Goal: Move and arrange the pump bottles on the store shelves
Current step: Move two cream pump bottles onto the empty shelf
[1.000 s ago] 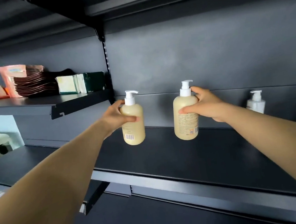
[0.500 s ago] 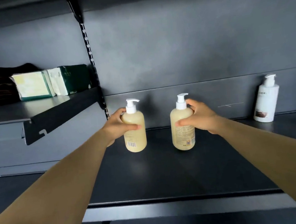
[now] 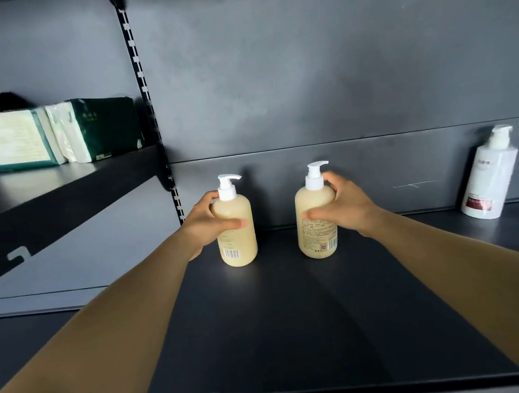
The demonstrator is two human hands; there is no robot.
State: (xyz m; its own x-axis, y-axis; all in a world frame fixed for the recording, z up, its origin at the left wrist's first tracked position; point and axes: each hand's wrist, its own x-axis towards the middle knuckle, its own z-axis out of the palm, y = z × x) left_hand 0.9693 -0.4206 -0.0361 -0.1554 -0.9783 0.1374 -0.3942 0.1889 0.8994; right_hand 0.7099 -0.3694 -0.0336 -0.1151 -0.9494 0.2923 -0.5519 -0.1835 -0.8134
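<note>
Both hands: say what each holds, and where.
Left hand grips the left yellow pump bottle around its upper body; right hand grips the right yellow pump bottle likewise.

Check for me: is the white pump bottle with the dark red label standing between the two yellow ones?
No: the white pump bottle with the dark red label leans against the back panel, far right of both yellow pump bottles.
</note>
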